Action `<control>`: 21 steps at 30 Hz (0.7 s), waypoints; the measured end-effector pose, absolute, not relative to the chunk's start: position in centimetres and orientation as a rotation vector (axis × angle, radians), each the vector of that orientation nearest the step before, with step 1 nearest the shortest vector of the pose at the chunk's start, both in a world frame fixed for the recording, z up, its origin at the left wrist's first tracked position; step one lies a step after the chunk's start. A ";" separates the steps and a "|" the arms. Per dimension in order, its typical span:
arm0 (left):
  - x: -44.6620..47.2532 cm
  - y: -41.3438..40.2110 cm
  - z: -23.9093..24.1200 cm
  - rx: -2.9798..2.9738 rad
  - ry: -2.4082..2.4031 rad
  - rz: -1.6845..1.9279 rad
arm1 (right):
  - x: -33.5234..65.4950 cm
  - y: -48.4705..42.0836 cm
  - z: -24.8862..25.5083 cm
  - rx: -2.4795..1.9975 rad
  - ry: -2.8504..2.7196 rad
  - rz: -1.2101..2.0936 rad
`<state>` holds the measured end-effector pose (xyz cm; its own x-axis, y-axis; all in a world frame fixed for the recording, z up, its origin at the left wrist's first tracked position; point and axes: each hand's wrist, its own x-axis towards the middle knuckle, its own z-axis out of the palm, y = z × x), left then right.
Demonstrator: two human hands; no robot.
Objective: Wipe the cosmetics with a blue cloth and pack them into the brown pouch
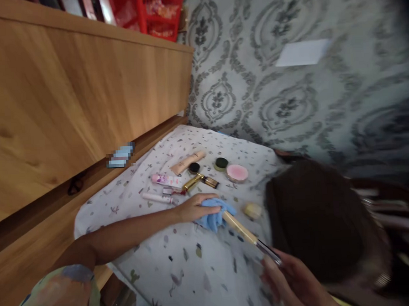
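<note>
My left hand [194, 209] is closed on a light blue cloth [213, 220], which wraps one end of a makeup brush [241, 228]. The brush has a pale handle and a silver metal part. My right hand [293, 280] grips the brush at its silver end, low in the view; bristles cannot be made out. Beyond the cloth lie a pink round compact [237, 172], a dark-lidded jar [221, 163], a small black-lidded pot [194, 167], a beige tube [187, 162], a gold lipstick [192, 183] and a pink-capped tube [166, 180]. A yellowish sponge-like piece [252, 210] sits right of the cloth.
A white patterned cloth [183, 268] covers the surface. A wooden cabinet [84, 86] rises on the left, with a red basket [159, 14] on top. A dark brown bag-like object [314, 220] stands at the right, before the patterned wall [245, 87].
</note>
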<state>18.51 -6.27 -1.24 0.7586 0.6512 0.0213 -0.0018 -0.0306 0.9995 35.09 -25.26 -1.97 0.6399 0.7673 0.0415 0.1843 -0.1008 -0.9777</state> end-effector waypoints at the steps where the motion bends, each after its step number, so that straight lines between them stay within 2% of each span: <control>1: 18.5 -6.4 -1.3 1.535 0.551 0.570 | 35.0 -25.2 -1.7 -1.629 -0.809 0.587; 11: 18.8 -6.9 -0.6 1.746 0.621 0.620 | 35.2 -25.5 -0.3 -1.548 -0.950 0.639; 21: 19.3 -8.6 2.3 1.932 0.651 0.692 | 35.9 -28.3 2.2 -1.554 -1.061 0.452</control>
